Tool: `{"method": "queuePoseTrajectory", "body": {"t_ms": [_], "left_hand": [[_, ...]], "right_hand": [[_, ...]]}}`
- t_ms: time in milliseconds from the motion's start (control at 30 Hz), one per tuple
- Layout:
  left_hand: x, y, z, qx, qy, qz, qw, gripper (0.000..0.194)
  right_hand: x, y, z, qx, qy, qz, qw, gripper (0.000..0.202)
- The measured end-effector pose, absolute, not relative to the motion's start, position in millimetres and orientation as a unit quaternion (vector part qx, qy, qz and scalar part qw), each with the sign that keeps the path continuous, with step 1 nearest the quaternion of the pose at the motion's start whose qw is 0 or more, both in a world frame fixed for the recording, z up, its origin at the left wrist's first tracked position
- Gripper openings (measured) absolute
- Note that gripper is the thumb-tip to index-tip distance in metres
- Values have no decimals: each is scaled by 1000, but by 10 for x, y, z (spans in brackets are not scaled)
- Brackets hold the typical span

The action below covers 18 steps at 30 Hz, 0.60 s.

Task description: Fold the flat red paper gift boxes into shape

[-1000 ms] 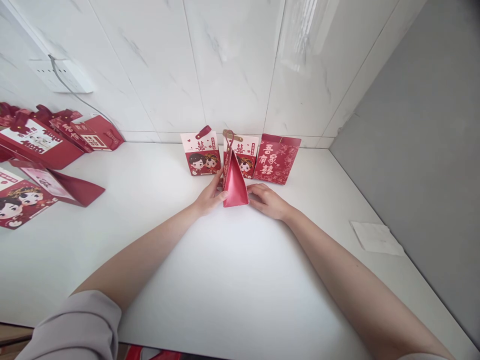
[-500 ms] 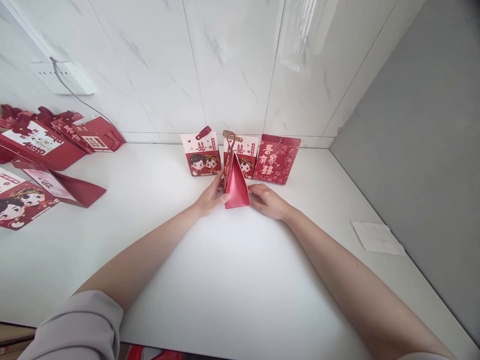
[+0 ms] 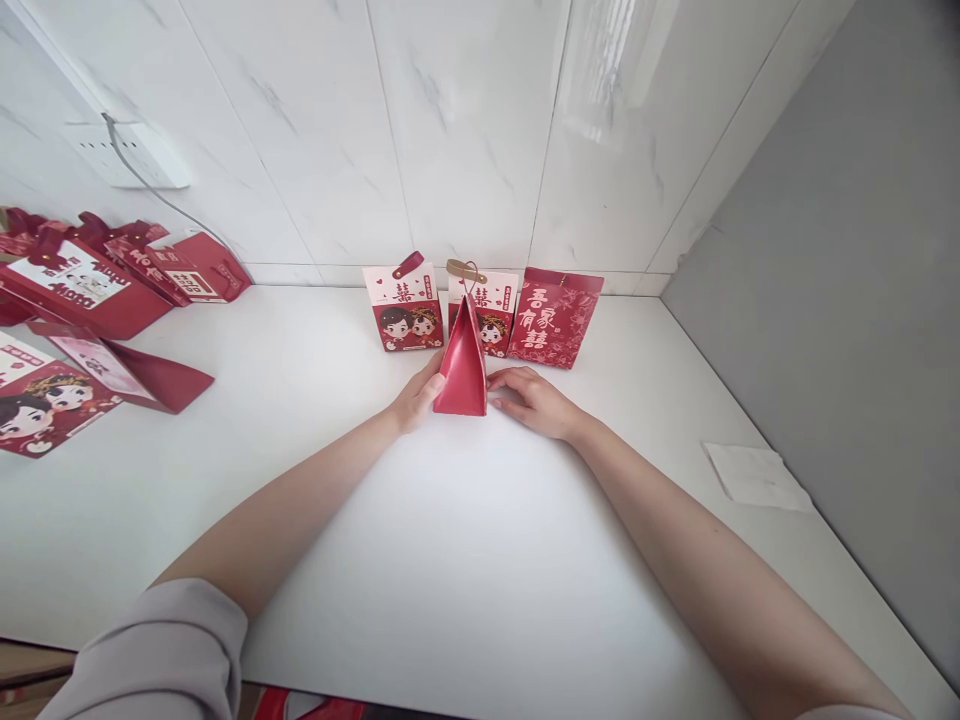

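Note:
A red wedge-shaped gift box (image 3: pixel 463 375) with a thin loop handle stands on the white table, its plain side panel facing me. My left hand (image 3: pixel 418 393) grips its left side, thumb on the near edge. My right hand (image 3: pixel 531 400) rests at its right side, fingers slightly curled and apart, fingertips at the box. Behind it stand a pink-and-red box with two cartoon figures (image 3: pixel 410 318), a similar box with a tan strap (image 3: pixel 501 310), partly hidden, and a red box with white characters (image 3: pixel 553 318).
Several red gift boxes (image 3: pixel 112 310) stand at the back left, with a cartoon box (image 3: pixel 45 408) and a tilted red box (image 3: pixel 161 375) nearer. A white paper (image 3: pixel 756 476) lies on the right. Behind are a tiled wall, a socket (image 3: pixel 131 155) and a grey panel (image 3: pixel 847 280).
The held box has turned and shifted slightly left, so its side panel faces me more squarely. My left hand has moved with it; my right fingertips have shifted slightly left.

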<state>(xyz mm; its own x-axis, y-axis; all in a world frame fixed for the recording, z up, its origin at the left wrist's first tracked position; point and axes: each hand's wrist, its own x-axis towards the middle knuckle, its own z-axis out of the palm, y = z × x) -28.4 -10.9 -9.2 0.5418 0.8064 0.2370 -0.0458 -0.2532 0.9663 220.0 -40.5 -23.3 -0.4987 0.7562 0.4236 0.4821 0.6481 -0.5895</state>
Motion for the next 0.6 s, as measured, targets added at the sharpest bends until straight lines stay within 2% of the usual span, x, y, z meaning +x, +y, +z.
{"method": "queuePoseTrajectory", "body": {"t_ms": [233, 400, 600], "left_hand": [[-295, -138, -62, 494, 252, 544, 629, 71], [-382, -53, 71, 433, 279, 486, 706, 84], [-399, 0, 149, 405, 267, 480, 730, 86]], "right_hand": [[2199, -386, -247, -368, -843, 198, 338, 19], [2205, -378, -274, -370, -843, 199, 336, 21], [2218, -372, -280, -380, -842, 199, 326, 22]]}}
